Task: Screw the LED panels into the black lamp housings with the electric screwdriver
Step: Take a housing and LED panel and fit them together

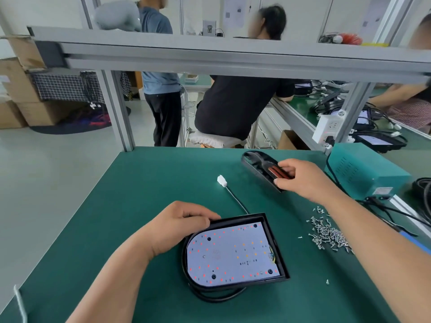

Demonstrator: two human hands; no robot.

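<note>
Closest to the camera, the black lamp housing (pixel 273 243) sits at about 6 o'clock on the green tabletop (pixel 140 183), open side up. An LED panel (pixel 233 252) lies flat inside it, white with little red and orange dots. The person's left hand (pixel 182 226) is on the housing's 10 o'clock corner, fingers curled over the rim and gripping it. A black cable (pixel 217 297) loops out from under the housing's near edge.

From the 12 o'clock side of that housing, a thin lead (pixel 235 199) runs away across the tabletop and ends in a white connector (pixel 222 180).

Up at 1 o'clock is a second housing (pixel 254 163), also black with its rounded end pointing away. The right hand (pixel 305 178) has it by the near end, thumb under the edge and fingers curled over the top, pinching it. Some reddish-brown part shows inside, right by the fingertips. Can't tell if it's lying flat or tipped up a bit.

At 3 o'clock from the near housing there's a loose pile of small silver screws (pixel 328 231), just beside the right forearm, plus one stray screw (pixel 327 281) at about 4 o'clock. A teal metal box (pixel 366 173) stands at the 2 o'clock edge of the tabletop with black cords trailing off it.
</note>
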